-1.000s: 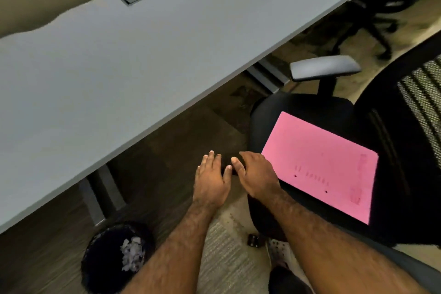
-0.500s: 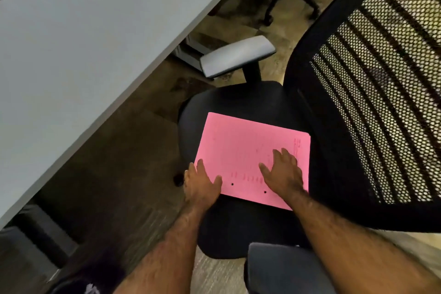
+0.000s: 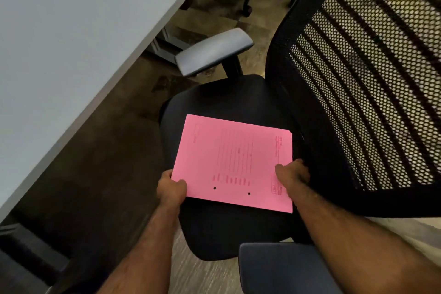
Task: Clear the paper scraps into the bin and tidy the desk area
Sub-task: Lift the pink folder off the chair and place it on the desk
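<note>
Hands (image 3: 235,182) — gripping pink folder (image 3: 235,162)

A bright pink folder (image 3: 235,162) is showing faint darker-pink printed lines and text, plus two small black dots near the edge closest to me. It is sitting against the plain black seat (image 3: 222,229) of my chair. The chair's backrest (image 3: 372,93) is showing a black mesh of tiny holes crossed by solid black bands, with pale light glowing through. Both armrests (image 3: 213,51) are looking a muted grey-blue. The desk top (image 3: 71,31) is reading as flat pale grey. The floor (image 3: 102,174) is appearing dark brown with a streaky wood-grain pattern.
</note>
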The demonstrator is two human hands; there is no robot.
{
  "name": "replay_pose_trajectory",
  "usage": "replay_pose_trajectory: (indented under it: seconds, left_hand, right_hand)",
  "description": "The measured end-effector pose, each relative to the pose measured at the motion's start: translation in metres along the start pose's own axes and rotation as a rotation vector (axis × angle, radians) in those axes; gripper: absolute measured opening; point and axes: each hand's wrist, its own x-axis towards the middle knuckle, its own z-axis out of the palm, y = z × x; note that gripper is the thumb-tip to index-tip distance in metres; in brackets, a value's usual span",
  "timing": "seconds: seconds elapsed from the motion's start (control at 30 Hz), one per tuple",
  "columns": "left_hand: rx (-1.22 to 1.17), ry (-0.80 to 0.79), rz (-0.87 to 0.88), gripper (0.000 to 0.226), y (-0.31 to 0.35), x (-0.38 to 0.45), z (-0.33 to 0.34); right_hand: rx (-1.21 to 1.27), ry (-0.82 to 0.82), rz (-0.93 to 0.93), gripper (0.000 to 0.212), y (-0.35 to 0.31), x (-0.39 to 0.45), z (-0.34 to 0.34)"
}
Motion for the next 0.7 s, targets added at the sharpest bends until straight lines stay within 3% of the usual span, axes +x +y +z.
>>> replay_pose_trajectory:
  seconds: [0.13, 0.47, 0.6, 0.7]
  left_hand:
    - [-0.172, -0.020, 0.050, 0.044, -0.001, -0.005, -0.024]
    - [-0.426, -0.030, 0.311, 0.039, 0.014, -0.060, -0.144]
    - [-0.507, 0.019, 0.395, 0.050, 0.015, -0.087, -0.225]
    - [-0.574, 0.146, 0.405, 0.069, 0.007, -0.100, -0.288]
  right_hand:
    - [0.197, -0.037, -0.041, 0.017, 0.010, -0.015, -0.011]
    - [0.572, 0.055, -0.261, 0.020, 0.016, -0.131, -0.039]
    - [0.686, -0.030, -0.388, 0.020, -0.002, -0.204, -0.043]
    - [0.760, -0.149, -0.453, 0.016, -0.021, -0.263, -0.040]
